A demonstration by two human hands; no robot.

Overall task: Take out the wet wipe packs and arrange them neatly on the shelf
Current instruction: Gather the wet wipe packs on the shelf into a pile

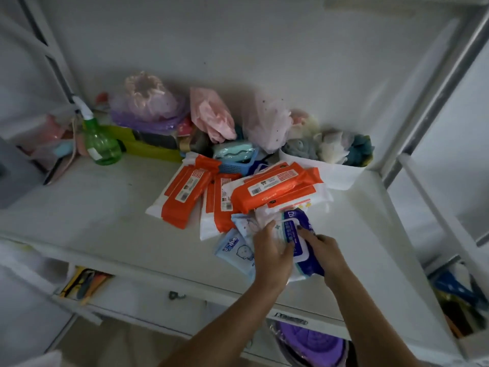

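A loose heap of wet wipe packs lies on the white shelf point(105, 207). Several orange-and-white packs point(275, 190) are piled at the middle, some overlapping. A light blue pack with a baby face point(234, 250) lies at the front of the heap. A dark blue pack with a white flip lid point(301, 234) sits at the front right. My left hand point(270, 251) grips its left side, fingers over the lid. My right hand point(321, 247) holds its right edge, thumb on the lid.
Along the back wall stand a green spray bottle point(99, 144), a yellow-green tray point(148, 147), plastic bags of pink and purple items point(148, 102), a small blue basket point(238, 165) and a white bin of bath sponges point(328, 165). A metal upright point(434, 102) borders the right side.
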